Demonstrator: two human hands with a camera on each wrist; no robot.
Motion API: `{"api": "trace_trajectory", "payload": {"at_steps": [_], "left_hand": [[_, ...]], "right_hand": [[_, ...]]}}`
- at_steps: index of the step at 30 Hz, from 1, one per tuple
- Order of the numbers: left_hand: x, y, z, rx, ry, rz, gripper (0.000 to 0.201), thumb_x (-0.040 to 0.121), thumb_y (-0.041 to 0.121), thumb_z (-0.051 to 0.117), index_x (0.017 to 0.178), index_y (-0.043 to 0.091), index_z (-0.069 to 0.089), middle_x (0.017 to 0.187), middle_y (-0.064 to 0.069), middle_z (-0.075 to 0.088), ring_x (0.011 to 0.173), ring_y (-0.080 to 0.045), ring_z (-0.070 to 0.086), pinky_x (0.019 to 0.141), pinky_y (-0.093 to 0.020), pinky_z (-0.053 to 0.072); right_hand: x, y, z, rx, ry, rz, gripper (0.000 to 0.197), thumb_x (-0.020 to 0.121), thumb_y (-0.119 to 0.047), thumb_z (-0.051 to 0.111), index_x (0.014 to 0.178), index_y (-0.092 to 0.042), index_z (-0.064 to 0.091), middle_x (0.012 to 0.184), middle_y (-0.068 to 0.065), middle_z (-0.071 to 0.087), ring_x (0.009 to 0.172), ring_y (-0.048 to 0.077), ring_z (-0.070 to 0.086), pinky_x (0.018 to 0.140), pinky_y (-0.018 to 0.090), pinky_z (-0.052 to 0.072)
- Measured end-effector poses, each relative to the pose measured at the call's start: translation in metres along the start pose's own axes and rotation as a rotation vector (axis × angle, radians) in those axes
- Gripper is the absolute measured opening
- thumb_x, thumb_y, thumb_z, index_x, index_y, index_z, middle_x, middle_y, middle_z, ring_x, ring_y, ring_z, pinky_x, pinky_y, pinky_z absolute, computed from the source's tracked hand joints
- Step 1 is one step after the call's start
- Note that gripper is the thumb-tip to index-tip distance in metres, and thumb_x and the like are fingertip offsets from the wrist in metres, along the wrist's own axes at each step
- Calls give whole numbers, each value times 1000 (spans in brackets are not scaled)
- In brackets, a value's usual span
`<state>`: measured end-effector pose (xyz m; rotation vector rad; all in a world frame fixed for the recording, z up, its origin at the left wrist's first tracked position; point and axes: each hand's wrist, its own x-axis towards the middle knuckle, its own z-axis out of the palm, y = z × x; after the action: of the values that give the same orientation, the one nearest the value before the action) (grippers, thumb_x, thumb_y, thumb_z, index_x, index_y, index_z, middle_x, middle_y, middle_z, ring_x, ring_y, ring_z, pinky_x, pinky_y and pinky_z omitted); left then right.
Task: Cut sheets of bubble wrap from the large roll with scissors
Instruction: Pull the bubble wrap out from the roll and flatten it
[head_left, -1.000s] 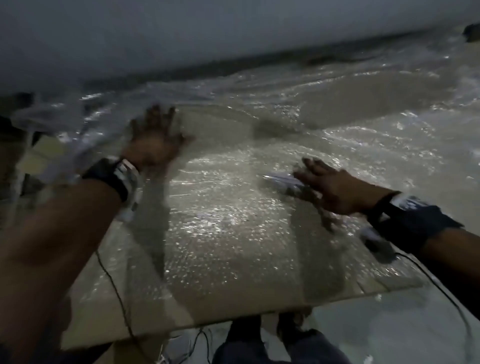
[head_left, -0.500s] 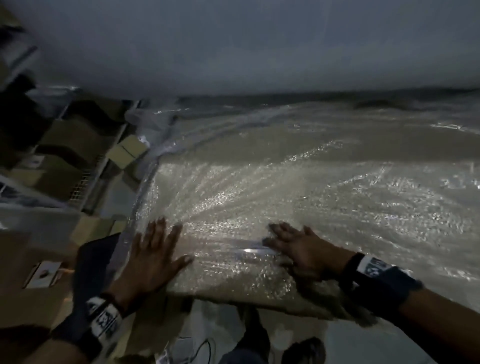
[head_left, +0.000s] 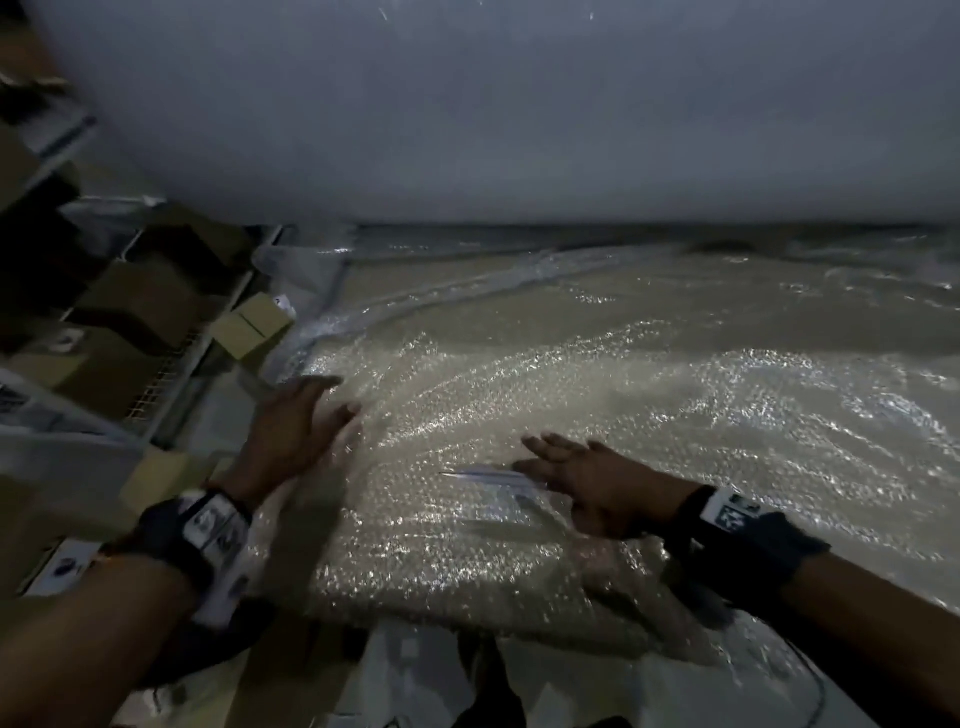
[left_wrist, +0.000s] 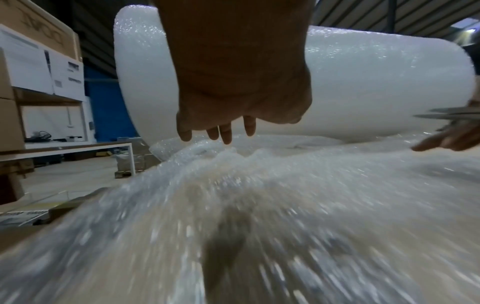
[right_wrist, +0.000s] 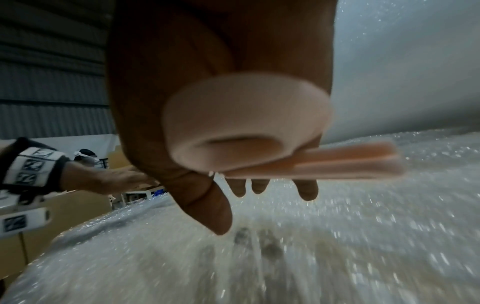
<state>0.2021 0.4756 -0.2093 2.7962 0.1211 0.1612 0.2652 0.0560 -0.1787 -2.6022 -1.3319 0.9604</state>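
The large white bubble wrap roll (head_left: 519, 104) (left_wrist: 363, 82) lies across the back. Its loose sheet (head_left: 649, 395) (left_wrist: 285, 205) (right_wrist: 337, 226) spreads toward me over a flat brown board. My left hand (head_left: 296, 431) (left_wrist: 221, 131) is over the sheet's left edge with straight fingers. My right hand (head_left: 587, 478) (right_wrist: 259, 189) is low over the sheet near the front edge, fingers stretched out. It carries the scissors: the pink handle (right_wrist: 246, 127) sits against the palm and the blades (head_left: 488, 475) (left_wrist: 451, 114) point left.
Cardboard boxes (head_left: 249, 325) and wire shelving (head_left: 156, 384) stand on the left, below the board's edge. A white table (left_wrist: 78, 147) and stacked boxes (left_wrist: 39, 61) are farther left. My legs (head_left: 488, 686) show below the front edge (head_left: 415, 618).
Both hands drew back over the sheet from far out toward the near edge. Since half a second ago the left hand has shifted forward along the left edge.
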Motion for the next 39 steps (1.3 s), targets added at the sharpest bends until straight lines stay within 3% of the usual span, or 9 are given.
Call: {"api": "trace_trajectory", "payload": {"at_steps": [6,12,16,21,24,28,32,36,39], "left_hand": [[163,-26,-16,-171,-35,-74,78,96,79,37,136,18,67,136,-13,69,125,-31,64,105,-38,47],[246,-34,42,37,-451,47,81,103,73,16,153,16,47,158,-18,46,146,-37,43,121,-55,32],[270,-49,55,12,-281,-22,78,99,63,26,155,12,44,162,-21,39,150,-42,35,123,-63,25],[303,-93,68,351,-296,123,75,105,70,27,150,60,-32,177,0,-1,162,-33,3,123,-67,10],[324,-101,69,369,-199,132,72,104,72,26,166,42,4,174,-6,22,156,-37,25,119,-68,21],[318,-80,43,302,-17,221,58,99,50,36,126,6,61,119,-29,66,101,-50,65,83,-54,55],[253,-68,26,115,78,247,43,101,32,46,129,4,62,133,-27,62,117,-48,61,95,-51,52],[139,-76,39,-41,-84,239,69,110,53,33,165,13,24,171,-19,24,158,-31,21,127,-45,20],[109,-97,51,-49,-222,100,88,100,79,18,163,33,-23,171,-1,-29,159,-21,-23,130,-50,-7]], "right_hand": [[88,-18,-55,-64,43,-72,90,90,-9,57,167,-30,16,176,3,-1,162,25,0,125,65,20],[154,-34,-44,-95,-45,-118,74,103,-31,53,166,-34,16,176,2,-5,162,26,-2,125,66,15],[155,-30,-26,-158,-122,-133,70,108,-35,47,167,-34,10,175,3,-14,162,27,-8,124,70,12],[151,-23,-11,-200,-37,-190,75,106,-44,52,165,-37,6,174,5,-16,161,32,-5,120,76,9],[152,-19,0,-208,1,-207,79,105,-47,56,164,-38,4,173,5,-15,161,34,-4,118,79,10],[151,-18,-3,-178,14,-215,74,105,-46,55,163,-38,9,174,5,-12,161,31,-4,118,79,10],[152,-19,-8,-170,-40,-203,76,106,-43,54,164,-39,6,174,1,-17,160,27,-13,120,75,3],[150,-19,-11,-179,-67,-211,66,111,-39,42,166,-38,6,174,1,-18,160,27,-15,122,74,3],[147,-21,-15,-184,-76,-207,68,110,-39,42,166,-39,3,173,1,-20,160,28,-17,123,73,1]]}}
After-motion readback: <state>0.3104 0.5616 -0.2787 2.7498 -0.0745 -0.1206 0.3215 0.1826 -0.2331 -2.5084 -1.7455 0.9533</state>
